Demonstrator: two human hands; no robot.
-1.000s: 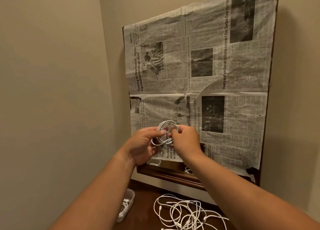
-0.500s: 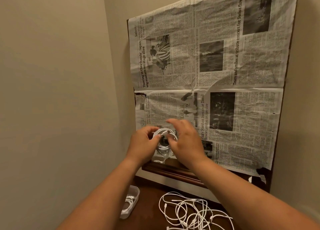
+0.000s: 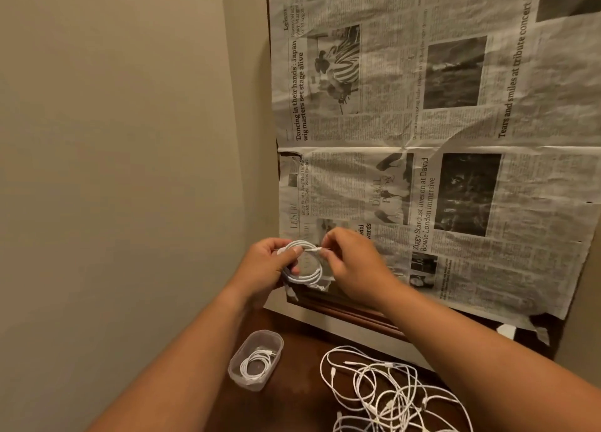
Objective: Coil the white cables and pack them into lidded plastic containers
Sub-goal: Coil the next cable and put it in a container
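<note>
We get dim, warm indoor light, soft shadows, slight motion blur mid-frame, and wide-angle bending at the edges.

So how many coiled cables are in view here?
2. One coil is held up in the left hand, its end pinched by the right hand; a second coil lies in the open tub on the table. The loose tangle beside it could hide more.

Likely a home room: you face a corner of plain beige walls, with a dark wooden tabletop and a wood-framed panel covered in newspaper.
</note>
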